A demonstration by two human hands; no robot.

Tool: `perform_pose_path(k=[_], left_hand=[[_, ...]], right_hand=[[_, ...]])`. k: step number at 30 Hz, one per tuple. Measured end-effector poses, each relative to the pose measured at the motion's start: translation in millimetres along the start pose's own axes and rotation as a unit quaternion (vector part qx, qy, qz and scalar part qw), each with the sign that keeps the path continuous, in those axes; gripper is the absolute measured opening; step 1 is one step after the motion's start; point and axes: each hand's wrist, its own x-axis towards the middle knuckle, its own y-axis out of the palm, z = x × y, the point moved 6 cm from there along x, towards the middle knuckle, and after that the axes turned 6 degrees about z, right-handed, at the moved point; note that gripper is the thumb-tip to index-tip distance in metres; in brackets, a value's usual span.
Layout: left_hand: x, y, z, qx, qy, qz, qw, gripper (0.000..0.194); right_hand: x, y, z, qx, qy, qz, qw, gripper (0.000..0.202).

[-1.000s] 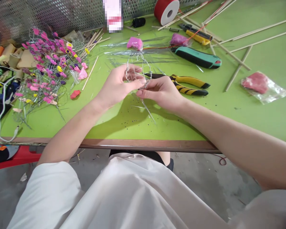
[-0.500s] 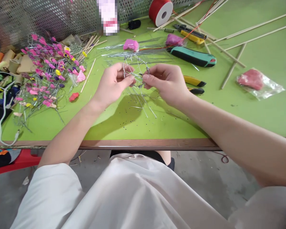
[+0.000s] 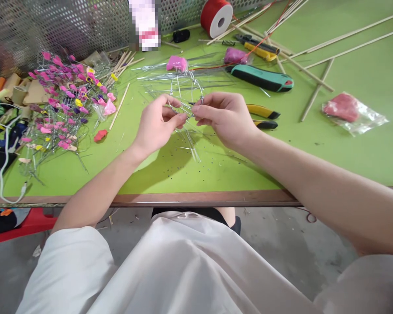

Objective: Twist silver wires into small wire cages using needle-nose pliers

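From left to right: a heap of pink-tipped wires (image 3: 62,102) lies well apart from the work. Next, the left hand (image 3: 157,124), thumb and fingers pinching the lower left of a silvery wire frame (image 3: 186,104). The frame is directly between the hands, above the desk (image 3: 353,152), both in contact, so neither is nearer. Its long axis runs roughly away from the person, rounded end farthest; thin wires trail toward the near edge, though I cannot tell whether all are attached. The right hand (image 3: 227,115) pinches the frame's right side, partly covering yellow-handled pliers (image 3: 262,110) just beyond it.
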Motion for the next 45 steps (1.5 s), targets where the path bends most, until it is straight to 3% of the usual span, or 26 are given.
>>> perform_pose_path(k=[5,8,11,17,21,24,27,37,45], left_hand=[[-3.3,4.6,3.6,-0.031,0.003,-0.039,0.999,0.017],[-4.8,16.6,9.7,-0.113,-0.054,0.01,0.992,0.012],[-8.5,28.2,10.3,-0.188,-0.111,0.059,0.974,0.022],[-11.2,33.2,7.6,-0.222,-0.129,0.056,0.965,0.032],[-11.0,23.3,8.1,-0.137,-0.044,0.001,0.99,0.015],[-13.4,18.9,4.4,-0.036,0.044,-0.024,0.998,0.013],[-15.3,16.9,0.8,0.036,0.086,-0.045,0.995,0.017],[-11.5,18.4,-4.2,0.015,0.095,-0.024,0.995,0.021],[-6.4,15.3,-1.0,0.047,0.121,-0.04,0.991,0.026]], right_hand=[[-0.3,-0.8,1.3,-0.014,-0.029,-0.01,0.999,0.027],[-0.3,-1.6,-2.4,0.01,-0.03,-0.007,0.999,0.028],[0.7,-3.3,-5.3,0.031,-0.025,-0.012,0.999,0.032],[2.7,-2.9,-3.7,0.041,-0.015,-0.02,0.999,0.045],[1.4,-0.6,2.0,0.031,-0.043,-0.026,0.998,0.048],[-0.8,-0.2,6.7,-0.003,-0.072,-0.04,0.997,0.05],[-2.2,-0.5,9.4,-0.036,-0.088,-0.047,0.994,0.05],[-0.9,-1.5,7.4,0.009,-0.06,-0.026,0.998,0.042],[-1.5,-0.9,5.1,0.005,0.005,-0.029,1.0,0.029]])
